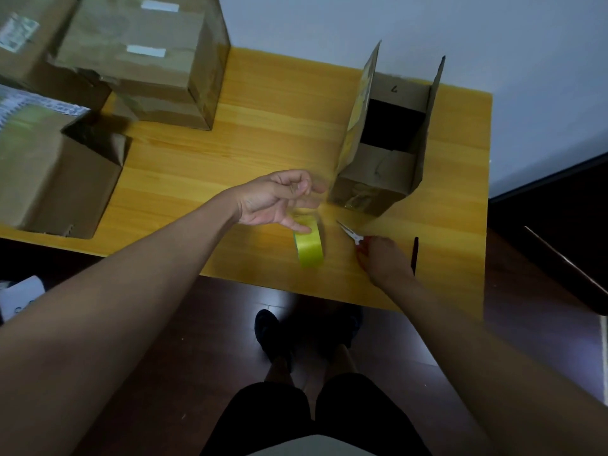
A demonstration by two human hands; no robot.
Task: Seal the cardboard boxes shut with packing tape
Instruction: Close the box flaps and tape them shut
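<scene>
The left hand [276, 200] hovers over the middle of the tabletop [263, 133], its fingers [301, 187] pinching what looks like a clear strip of tape drawn up from the yellow-green tape roll [309, 245], which stands on edge just below the hand at 6 o'clock. The strip is blurred, so the pinch is a judgement. The right hand [383, 260], at 4 o'clock from the roll, grips the red handles of the scissors [352, 233], whose blades point toward 10 o'clock, at the strip.

The open box [388, 139] stands at 2 o'clock from the left hand, its long flaps upright and the dark inside showing; it is unsealed. A closed box [158, 60] sits at 10 o'clock, and another box [56, 179] at 9 o'clock.

The risks: the slack strip could fold onto itself or cling to the fingers; the unheld roll could tip or roll away when the strip is tugged; the blades come close to the left fingers.

One mark is handwritten on the open box's far inner flap, unclear, perhaps a numeral. The white labels on the closed box are unreadable. A dark pen [415, 255] lies at 3 o'clock from the right hand.
</scene>
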